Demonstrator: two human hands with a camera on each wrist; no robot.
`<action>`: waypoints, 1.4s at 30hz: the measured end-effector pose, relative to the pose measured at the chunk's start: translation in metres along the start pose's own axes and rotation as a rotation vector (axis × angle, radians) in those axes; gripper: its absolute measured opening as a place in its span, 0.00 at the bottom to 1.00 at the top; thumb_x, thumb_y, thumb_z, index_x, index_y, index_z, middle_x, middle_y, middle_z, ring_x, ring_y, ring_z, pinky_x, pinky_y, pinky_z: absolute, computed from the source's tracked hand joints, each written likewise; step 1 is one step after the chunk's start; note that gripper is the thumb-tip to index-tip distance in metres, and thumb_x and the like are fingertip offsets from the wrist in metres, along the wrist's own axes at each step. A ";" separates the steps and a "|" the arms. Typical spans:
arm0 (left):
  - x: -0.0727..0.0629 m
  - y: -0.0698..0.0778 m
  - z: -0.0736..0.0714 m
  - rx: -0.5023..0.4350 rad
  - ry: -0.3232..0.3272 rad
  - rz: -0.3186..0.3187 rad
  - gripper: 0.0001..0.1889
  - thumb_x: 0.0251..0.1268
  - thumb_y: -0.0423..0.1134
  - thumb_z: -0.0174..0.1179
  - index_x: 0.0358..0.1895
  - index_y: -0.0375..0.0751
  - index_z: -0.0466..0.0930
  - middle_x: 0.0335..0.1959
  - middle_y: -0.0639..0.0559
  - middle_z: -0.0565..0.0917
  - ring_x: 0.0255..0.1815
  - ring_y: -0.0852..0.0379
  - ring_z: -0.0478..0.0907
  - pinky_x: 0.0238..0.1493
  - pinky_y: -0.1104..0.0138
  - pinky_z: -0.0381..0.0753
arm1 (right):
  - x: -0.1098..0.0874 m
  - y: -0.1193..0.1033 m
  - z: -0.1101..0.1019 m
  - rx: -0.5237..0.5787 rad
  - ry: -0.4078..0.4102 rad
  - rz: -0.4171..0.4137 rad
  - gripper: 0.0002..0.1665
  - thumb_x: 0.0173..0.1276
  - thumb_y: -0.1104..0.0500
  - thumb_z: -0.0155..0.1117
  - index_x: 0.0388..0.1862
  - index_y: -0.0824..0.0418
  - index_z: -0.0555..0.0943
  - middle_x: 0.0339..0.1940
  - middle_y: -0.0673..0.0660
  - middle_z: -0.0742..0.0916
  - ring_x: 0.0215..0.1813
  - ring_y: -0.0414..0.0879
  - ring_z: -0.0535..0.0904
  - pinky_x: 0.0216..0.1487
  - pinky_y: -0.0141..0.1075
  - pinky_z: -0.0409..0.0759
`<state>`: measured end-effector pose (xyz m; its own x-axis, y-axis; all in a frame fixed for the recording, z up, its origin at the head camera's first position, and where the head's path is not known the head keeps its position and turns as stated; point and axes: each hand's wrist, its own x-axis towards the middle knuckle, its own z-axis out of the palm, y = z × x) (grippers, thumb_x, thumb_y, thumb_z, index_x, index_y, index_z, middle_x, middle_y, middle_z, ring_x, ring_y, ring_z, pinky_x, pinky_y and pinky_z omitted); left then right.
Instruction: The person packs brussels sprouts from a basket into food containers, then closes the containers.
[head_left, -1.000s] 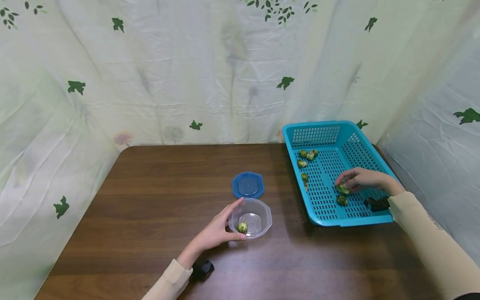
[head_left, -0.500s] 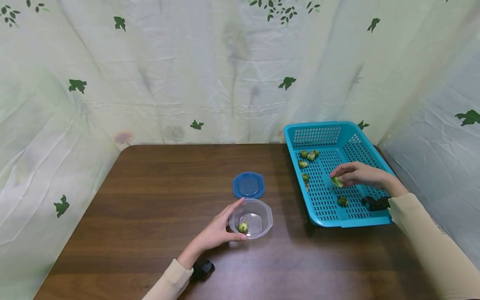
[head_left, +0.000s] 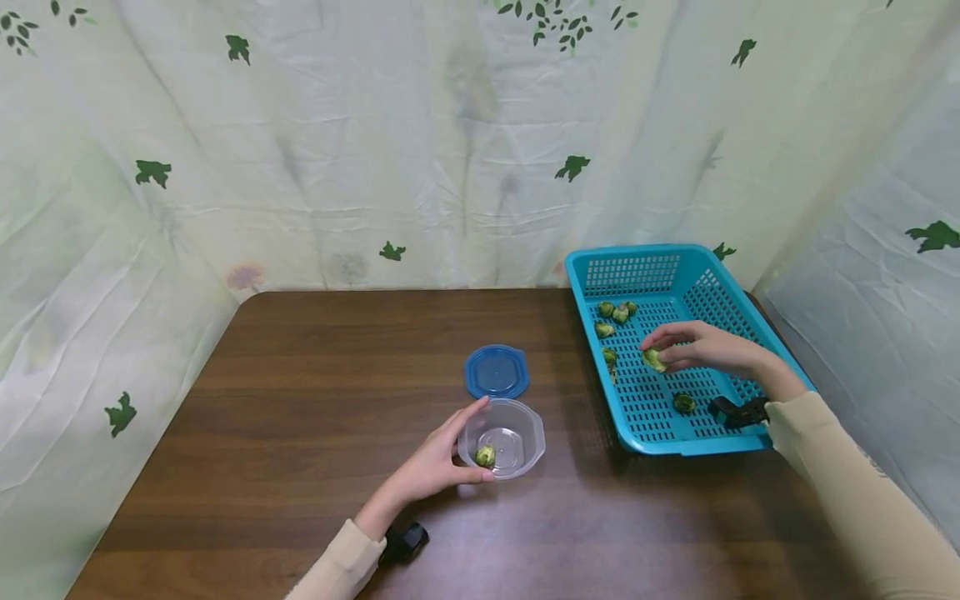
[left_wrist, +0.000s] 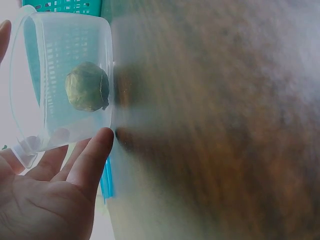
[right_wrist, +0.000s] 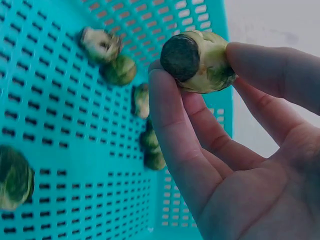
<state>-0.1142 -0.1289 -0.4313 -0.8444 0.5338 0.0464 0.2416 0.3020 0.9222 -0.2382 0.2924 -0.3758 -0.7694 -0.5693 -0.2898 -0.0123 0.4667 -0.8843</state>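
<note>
My right hand (head_left: 705,348) pinches a Brussels sprout (head_left: 653,359) between thumb and fingertips, above the floor of the blue plastic basket (head_left: 686,446). Its dark cut stem end faces the camera in the right wrist view, where the sprout (right_wrist: 200,62) sits high between the fingers. My left hand (head_left: 435,458) holds a clear plastic container (head_left: 525,417) from its left side, thumb at the near rim and a finger at the far rim. Inside the container lies a single Brussels sprout (head_left: 485,455), also visible through the wall in the left wrist view.
A blue lid (head_left: 497,371) lies on the brown table (head_left: 337,375) just behind the container. Several more sprouts (head_left: 620,313) rest along the basket's left side, and one sprout (head_left: 683,403) lies near its front. A patterned curtain (head_left: 420,150) hangs behind the table.
My right hand has lifted the sprout off the basket floor and carried it up and to the left. The left hand and the container have stayed in place.
</note>
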 end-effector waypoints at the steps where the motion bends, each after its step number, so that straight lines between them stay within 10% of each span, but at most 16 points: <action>1: 0.000 0.000 0.000 0.000 0.000 -0.002 0.48 0.51 0.31 0.72 0.74 0.33 0.51 0.68 0.34 0.62 0.67 0.37 0.60 0.59 0.47 0.68 | 0.000 -0.001 0.001 0.003 -0.003 -0.010 0.23 0.73 0.61 0.55 0.60 0.75 0.68 0.58 0.69 0.75 0.53 0.57 0.78 0.56 0.54 0.74; 11: 0.000 0.001 0.000 0.011 0.003 0.003 0.48 0.51 0.31 0.72 0.74 0.34 0.51 0.68 0.34 0.62 0.67 0.37 0.61 0.59 0.48 0.68 | 0.003 -0.017 0.016 0.035 0.003 -0.033 0.22 0.73 0.60 0.55 0.60 0.73 0.70 0.59 0.69 0.75 0.56 0.70 0.73 0.57 0.57 0.72; 42: 0.000 0.001 0.000 0.038 0.003 -0.005 0.48 0.52 0.32 0.72 0.74 0.34 0.51 0.68 0.33 0.63 0.66 0.37 0.61 0.60 0.49 0.69 | 0.027 -0.068 0.086 0.030 -0.130 -0.158 0.16 0.72 0.62 0.57 0.55 0.67 0.76 0.48 0.64 0.79 0.43 0.63 0.79 0.46 0.48 0.81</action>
<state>-0.1145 -0.1288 -0.4304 -0.8469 0.5300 0.0432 0.2553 0.3341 0.9073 -0.2031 0.1869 -0.3552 -0.6707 -0.7171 -0.1896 -0.1058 0.3455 -0.9324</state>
